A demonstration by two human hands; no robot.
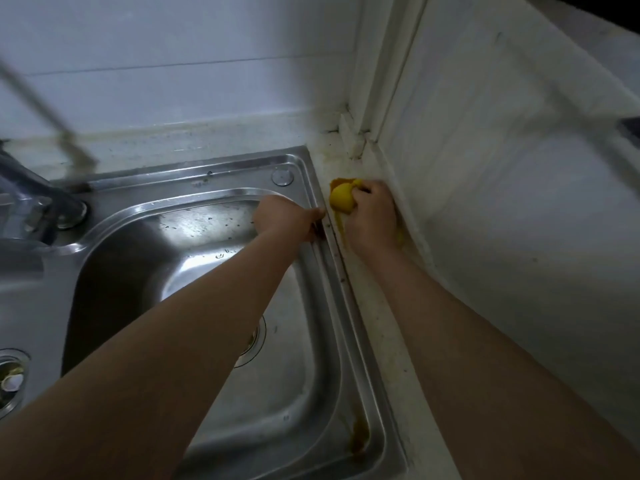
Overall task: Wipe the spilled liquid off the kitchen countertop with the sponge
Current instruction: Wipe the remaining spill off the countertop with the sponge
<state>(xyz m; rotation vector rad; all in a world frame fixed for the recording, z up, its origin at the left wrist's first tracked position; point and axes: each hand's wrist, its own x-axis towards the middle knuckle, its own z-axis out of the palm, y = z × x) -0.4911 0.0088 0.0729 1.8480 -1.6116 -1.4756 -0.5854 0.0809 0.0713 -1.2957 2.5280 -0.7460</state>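
My right hand (372,216) grips a yellow sponge (341,199) and presses it on the narrow strip of pale countertop (388,327) between the steel sink and the white wall. Orange-brown liquid (337,183) shows at the sponge's far edge, and a thin trail (340,226) runs down below it. My left hand (289,218) rests on the sink's right rim (320,258), fingers curled over the edge beside the sponge. A brownish smear (359,436) sits on the rim near the front corner.
The steel sink basin (207,271) fills the middle, with its drain partly hidden under my left forearm. A tap (31,199) stands at the left. A white panelled wall (502,202) closes the right side. A second drain (10,379) holds scraps.
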